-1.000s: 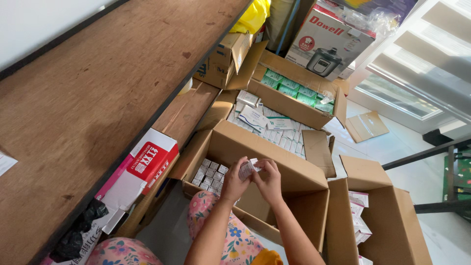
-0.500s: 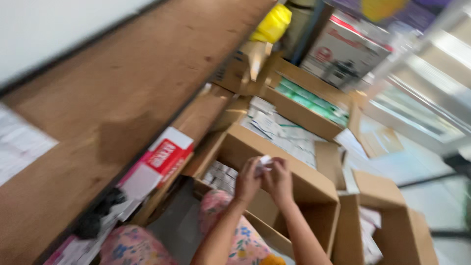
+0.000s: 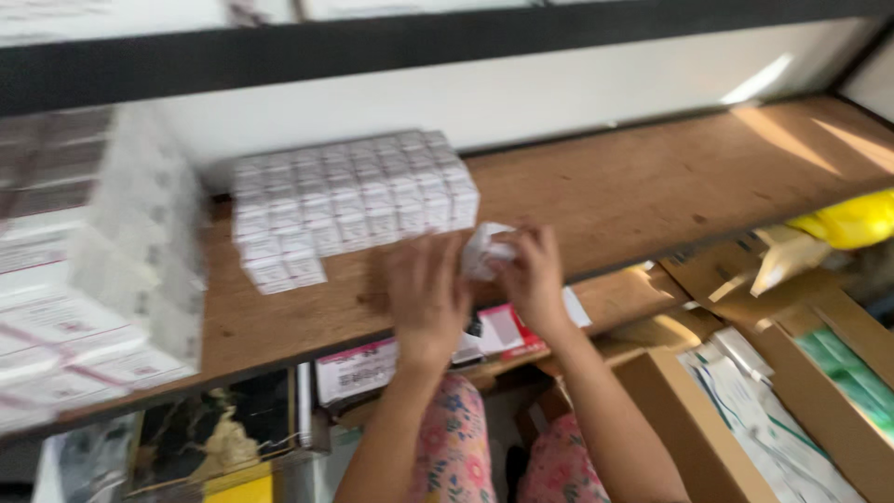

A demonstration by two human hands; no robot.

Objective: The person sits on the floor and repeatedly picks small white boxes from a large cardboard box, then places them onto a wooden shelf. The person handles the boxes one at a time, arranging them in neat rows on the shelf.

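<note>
Both hands up at the brown wooden shelf [image 3: 652, 196]: right hand [image 3: 533, 275], fingers curled around a small white packet [image 3: 484, 250], apparently a carton though motion blur hides detail, held just above the board beside a flat block of small white boxes [image 3: 349, 205]. Left hand [image 3: 426, 296] lies next to it, fingers loosely spread, holding nothing. Open brown cardboard cartons [image 3: 745, 410] below right.

White small-box stack [image 3: 349, 205] on shelf; red-white package [image 3: 507, 331] below.
</note>
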